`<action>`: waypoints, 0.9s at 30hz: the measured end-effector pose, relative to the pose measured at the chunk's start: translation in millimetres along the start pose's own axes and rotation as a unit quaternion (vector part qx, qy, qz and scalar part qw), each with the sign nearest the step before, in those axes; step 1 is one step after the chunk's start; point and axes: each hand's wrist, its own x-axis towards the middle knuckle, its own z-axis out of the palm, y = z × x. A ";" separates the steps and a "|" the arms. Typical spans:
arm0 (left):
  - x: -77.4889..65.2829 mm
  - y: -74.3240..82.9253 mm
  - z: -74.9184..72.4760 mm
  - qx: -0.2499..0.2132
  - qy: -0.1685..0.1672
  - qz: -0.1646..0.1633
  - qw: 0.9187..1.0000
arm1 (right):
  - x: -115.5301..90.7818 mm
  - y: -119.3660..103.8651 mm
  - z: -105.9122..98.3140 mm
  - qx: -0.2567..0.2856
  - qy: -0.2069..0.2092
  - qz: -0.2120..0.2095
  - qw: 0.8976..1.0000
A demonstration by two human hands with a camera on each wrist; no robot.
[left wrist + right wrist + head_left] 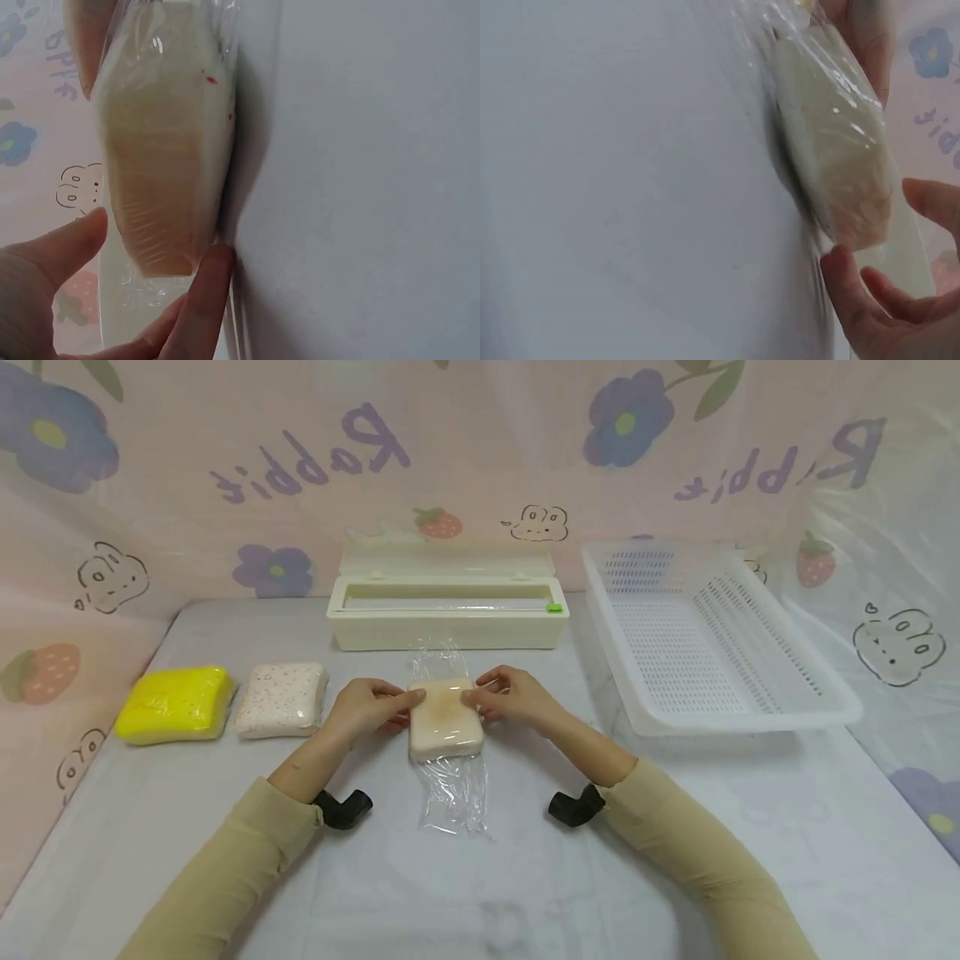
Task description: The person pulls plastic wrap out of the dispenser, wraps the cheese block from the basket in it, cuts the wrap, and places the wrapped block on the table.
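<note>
A square, cream-coloured block (446,722) with a brownish patch on its top lies in the middle of the table, wrapped in clear plastic film. Loose film (453,797) sticks out at its near and far ends. My left hand (371,706) holds the block's left side, thumb at the top edge and fingers low beside it. On the opposite side my right hand (517,697) holds it the same way. The left wrist view shows the wrapped block (161,142) between thumb and fingers, with small red specks. Creased, shiny film covers the block (840,142) in the right wrist view.
Behind the block stands a cream film dispenser box (450,631), lid raised, with a green slider (554,607). To the left lie a yellow block (176,706) and a speckled white block (281,700), both shiny. A white perforated basket (750,722) sits at the right.
</note>
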 end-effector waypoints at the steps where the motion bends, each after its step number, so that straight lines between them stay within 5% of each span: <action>1: 1.6 0.0 -0.1 0.000 0.001 0.002 1.000 | 3.1 0.0 -0.4 0.005 0.006 -0.003 1.000; 19: 27.1 1.9 7.3 -0.062 -0.041 0.034 0.997 | 30.4 -10.2 10.4 0.098 -0.014 0.011 0.995; 27: 25.7 0.0 6.7 -0.058 -0.029 0.087 0.994 | 33.3 -4.0 11.9 0.130 -0.020 -0.083 0.988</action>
